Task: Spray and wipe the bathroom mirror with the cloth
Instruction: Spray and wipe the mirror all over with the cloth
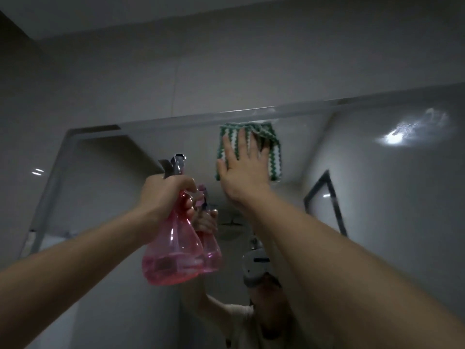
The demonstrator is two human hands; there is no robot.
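The bathroom mirror (377, 197) fills the lower part of the view, its top edge running across above my hands. My right hand (242, 167) presses a green-and-white striped cloth (273, 147) flat against the glass just below that top edge, fingers straight. My left hand (167, 195) grips the neck of a pink translucent spray bottle (173, 255), held upright close to the mirror, left of the cloth. Pink liquid fills the bottle's lower part. Its reflection shows right behind it.
A grey tiled wall (226, 59) rises above the mirror to the ceiling. The mirror's left edge (50, 192) slants down at the left. A bright light glare (392, 138) sits on the glass at the upper right. A person's reflection shows at the bottom centre.
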